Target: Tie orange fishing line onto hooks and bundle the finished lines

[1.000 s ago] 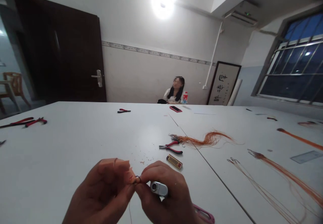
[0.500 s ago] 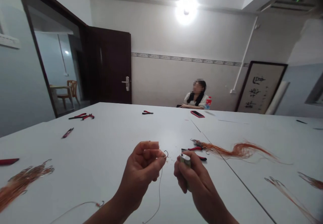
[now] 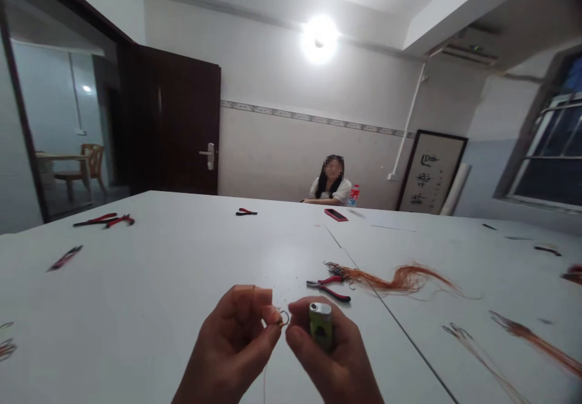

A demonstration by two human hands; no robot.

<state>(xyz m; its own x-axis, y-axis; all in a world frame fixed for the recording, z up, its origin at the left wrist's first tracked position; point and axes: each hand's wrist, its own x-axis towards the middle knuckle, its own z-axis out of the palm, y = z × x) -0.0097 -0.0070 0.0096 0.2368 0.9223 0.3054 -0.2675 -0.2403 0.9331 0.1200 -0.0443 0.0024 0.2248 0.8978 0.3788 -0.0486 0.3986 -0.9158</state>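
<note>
Between thumb and fingertips, my left hand (image 3: 236,337) pinches a small fish hook (image 3: 284,318), its curved metal bend sticking out to the right. A thin line (image 3: 265,380) hangs down below that hand. My right hand (image 3: 331,346) is wrapped round a green cigarette lighter (image 3: 321,328) with its silver top facing up. The right thumb and fingertip are close beside the hook; whether they touch it I cannot tell. Pale orange finger covers (image 3: 259,295) sit on fingers of my left hand.
Pliers (image 3: 330,287) with red-and-black handles lie just beyond my right hand. A bundle of hooks with orange line (image 3: 391,281) stretches to the right, with more bundles (image 3: 541,340) nearer. A phone (image 3: 336,215) lies at the far edge, where a person (image 3: 331,182) sits.
My hands have come closer together, and the right thumb and fingertip now reach toward the hook. The lighter has shifted deeper into the right palm. The view has turned right.
</note>
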